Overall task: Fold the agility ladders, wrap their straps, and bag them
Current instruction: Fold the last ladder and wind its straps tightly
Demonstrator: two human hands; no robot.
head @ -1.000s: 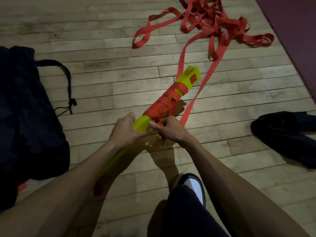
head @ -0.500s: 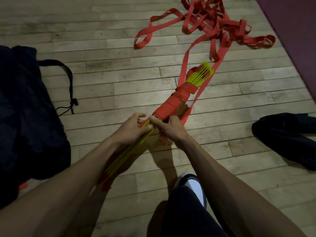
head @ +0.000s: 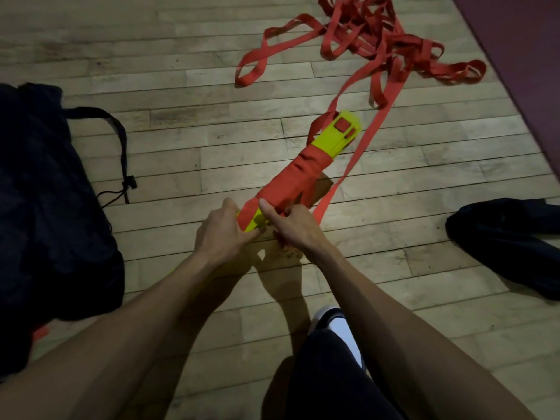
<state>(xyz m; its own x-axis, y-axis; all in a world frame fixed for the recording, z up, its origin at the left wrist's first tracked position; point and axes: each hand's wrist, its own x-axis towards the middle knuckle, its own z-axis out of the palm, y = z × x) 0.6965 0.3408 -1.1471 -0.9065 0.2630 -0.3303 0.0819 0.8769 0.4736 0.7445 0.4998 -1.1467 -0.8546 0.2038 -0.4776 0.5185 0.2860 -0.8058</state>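
Observation:
A bundle of stacked yellow ladder rungs [head: 339,137] points up and to the right above the wooden floor, its middle wound in red strap [head: 295,180]. My left hand [head: 224,231] grips the bundle's near end. Right beside it, my right hand [head: 292,227] pinches the red strap against the rungs. Loose red strap [head: 351,165] runs from my right hand up to a tangled heap [head: 372,40] at the top of the view. A large black bag [head: 45,207] lies on the floor at the left.
A second dark bag or cloth [head: 509,241] lies at the right edge. A dark red mat [head: 524,50] covers the upper right corner. My shoe [head: 336,322] and dark trouser leg show at the bottom centre. A black drawstring [head: 122,153] trails from the left bag.
The bundle has been turned in my hands, flat face to edge and back to flat face, and more red strap covers its middle. Both hands stay at its near end.

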